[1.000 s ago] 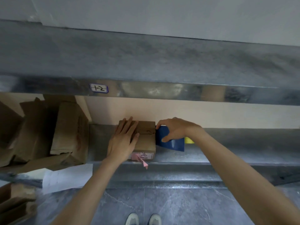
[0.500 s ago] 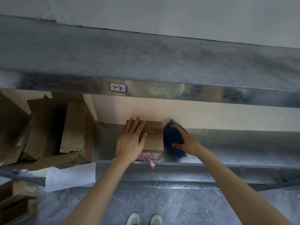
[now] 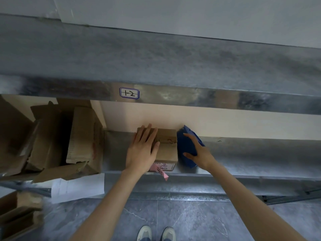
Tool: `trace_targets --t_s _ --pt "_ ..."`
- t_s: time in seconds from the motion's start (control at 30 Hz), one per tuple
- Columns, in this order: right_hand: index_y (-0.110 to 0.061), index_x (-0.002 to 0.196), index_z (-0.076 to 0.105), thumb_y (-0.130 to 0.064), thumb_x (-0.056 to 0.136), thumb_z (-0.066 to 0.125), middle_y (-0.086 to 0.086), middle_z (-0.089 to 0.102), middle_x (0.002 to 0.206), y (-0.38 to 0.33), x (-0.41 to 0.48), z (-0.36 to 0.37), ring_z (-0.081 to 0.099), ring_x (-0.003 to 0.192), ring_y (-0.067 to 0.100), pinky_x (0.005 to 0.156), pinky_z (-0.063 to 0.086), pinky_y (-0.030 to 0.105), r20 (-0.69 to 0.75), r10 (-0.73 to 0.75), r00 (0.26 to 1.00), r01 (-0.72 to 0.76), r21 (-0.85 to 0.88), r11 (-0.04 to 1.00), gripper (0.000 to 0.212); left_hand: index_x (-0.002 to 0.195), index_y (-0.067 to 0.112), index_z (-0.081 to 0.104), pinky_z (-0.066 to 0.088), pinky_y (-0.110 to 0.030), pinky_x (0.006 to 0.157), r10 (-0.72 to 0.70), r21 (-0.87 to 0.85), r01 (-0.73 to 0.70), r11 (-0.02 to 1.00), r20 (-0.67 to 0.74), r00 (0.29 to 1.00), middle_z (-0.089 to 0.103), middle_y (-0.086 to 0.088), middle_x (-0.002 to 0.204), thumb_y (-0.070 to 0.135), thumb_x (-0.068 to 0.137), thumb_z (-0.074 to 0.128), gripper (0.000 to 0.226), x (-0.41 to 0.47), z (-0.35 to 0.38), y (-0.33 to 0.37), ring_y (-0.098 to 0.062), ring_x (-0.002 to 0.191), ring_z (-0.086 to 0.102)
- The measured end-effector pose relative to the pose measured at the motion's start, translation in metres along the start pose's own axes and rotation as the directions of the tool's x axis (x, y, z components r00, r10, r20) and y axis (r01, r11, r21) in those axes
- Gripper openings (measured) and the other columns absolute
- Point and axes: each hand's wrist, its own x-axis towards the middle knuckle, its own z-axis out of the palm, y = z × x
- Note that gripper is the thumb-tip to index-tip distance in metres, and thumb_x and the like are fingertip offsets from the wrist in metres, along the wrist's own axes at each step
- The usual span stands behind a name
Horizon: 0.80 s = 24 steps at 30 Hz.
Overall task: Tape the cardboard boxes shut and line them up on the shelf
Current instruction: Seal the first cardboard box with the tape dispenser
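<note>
A small brown cardboard box (image 3: 166, 148) sits on the metal shelf (image 3: 260, 153), with a white label and a pink tag (image 3: 162, 173) hanging over the front edge. My left hand (image 3: 141, 152) lies flat on the box's top left part, fingers straight. Right beside the box stands a blue tape dispenser (image 3: 186, 150). My right hand (image 3: 199, 153) rests against its right side with index finger and thumb spread over it; whether it grips is unclear.
Several larger cardboard boxes (image 3: 81, 136) lean together at the shelf's left end, one flap open. A white paper sheet (image 3: 78, 188) hangs below them. More cardboard (image 3: 17, 214) lies on the floor at left. The upper shelf beam carries a label "1-2" (image 3: 129, 93).
The blue dispenser has gone from being held flat in my right hand to standing against the box's right side. My left hand stays on the box.
</note>
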Motion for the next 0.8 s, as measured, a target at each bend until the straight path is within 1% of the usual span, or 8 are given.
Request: trace_targets --t_s 0.13,0.23,0.33,0.4,0.5,0.67,0.73,0.8 --pt "-0.044 0.148 0.012 -0.029 0.094 0.061 0.013 0.067 0.111 0.001 0.000 0.009 0.061 0.069 0.022 0.054 0.044 0.026 0.034 0.014 0.999 -0.011 -0.108 0.994 0.074 0.150 0.022 0.038 0.031 -0.044 0.118 -0.009 -0.024 0.009 1.000 0.009 1.000 0.027 0.000 0.161 0.051 0.102 0.022 0.058 0.000 -0.002 0.001 -0.023 0.149 0.022" --pt "-0.042 0.151 0.008 -0.030 0.096 0.057 0.014 0.069 0.095 -0.001 -0.001 0.006 0.060 0.062 0.023 0.051 0.048 0.032 0.035 0.004 0.999 0.001 -0.140 0.990 0.075 0.148 0.023 0.040 0.033 -0.042 0.116 -0.049 -0.086 0.051 0.995 0.020 0.999 0.024 0.003 0.162 0.050 0.102 0.031 0.054 -0.001 -0.008 0.004 -0.020 0.150 0.020" --pt "-0.045 0.151 -0.006 -0.031 0.097 0.052 0.007 0.065 0.077 -0.005 -0.004 0.003 0.061 0.060 0.024 0.053 0.049 0.038 0.021 -0.006 1.000 0.010 -0.208 0.978 0.081 0.147 0.024 0.038 0.029 -0.041 0.116 -0.078 -0.167 0.086 0.982 0.053 0.996 0.015 0.007 0.164 0.043 0.101 0.044 0.050 -0.003 -0.016 0.008 -0.016 0.151 0.011" --pt "-0.049 0.149 -0.012 -0.034 0.096 0.051 0.008 0.067 0.097 -0.007 -0.006 0.002 0.063 0.071 0.024 0.053 0.047 0.034 -0.008 -0.014 1.000 0.011 -0.265 0.964 0.084 0.148 0.025 0.035 0.022 -0.041 0.121 -0.067 -0.207 0.083 0.975 0.080 0.995 0.009 0.008 0.165 0.039 0.100 0.046 0.051 -0.002 -0.018 0.007 -0.014 0.152 0.005" --pt "-0.049 0.149 -0.010 -0.045 0.097 0.047 0.008 0.059 0.121 -0.011 -0.009 0.000 0.063 0.084 0.026 0.058 0.045 0.030 -0.057 -0.032 0.998 0.009 -0.359 0.933 0.077 0.149 0.026 0.033 0.012 -0.041 0.124 -0.045 -0.292 0.082 0.953 0.130 0.990 0.005 0.009 0.165 0.040 0.100 0.048 0.053 0.002 -0.017 0.002 -0.012 0.152 -0.003" --pt "-0.039 0.153 0.008 -0.050 0.101 0.036 0.007 0.060 0.117 -0.023 -0.012 -0.015 0.061 0.092 0.027 0.059 0.047 0.034 -0.196 -0.049 0.979 -0.037 -0.412 0.911 0.060 0.151 0.027 0.036 0.012 -0.039 0.124 -0.006 -0.386 0.078 0.919 0.184 0.983 0.007 0.011 0.165 0.044 0.098 0.054 0.059 0.004 -0.024 -0.007 -0.010 0.151 -0.002" --pt "-0.034 0.150 0.022 -0.043 0.101 0.041 0.005 0.056 0.118 -0.032 -0.012 -0.016 0.057 0.102 0.025 0.066 0.051 0.036 -0.277 -0.126 0.953 0.028 -0.333 0.943 0.054 0.151 0.030 0.035 0.021 -0.038 0.119 0.003 -0.346 0.059 0.936 0.174 0.985 0.009 0.014 0.164 0.051 0.096 0.052 0.061 0.003 -0.024 -0.011 -0.010 0.151 0.001" --pt "-0.028 0.145 0.034 -0.035 0.101 0.046 0.002 0.051 0.128 -0.052 -0.011 -0.010 0.050 0.116 0.019 0.085 0.046 0.030 -0.300 -0.173 0.938 0.155 -0.083 0.985 0.046 0.151 0.031 0.036 0.028 -0.038 0.115 0.010 -0.307 0.031 0.951 0.130 0.991 0.014 0.013 0.164 0.054 0.095 0.050 0.062 0.001 -0.022 -0.013 -0.010 0.151 0.005"
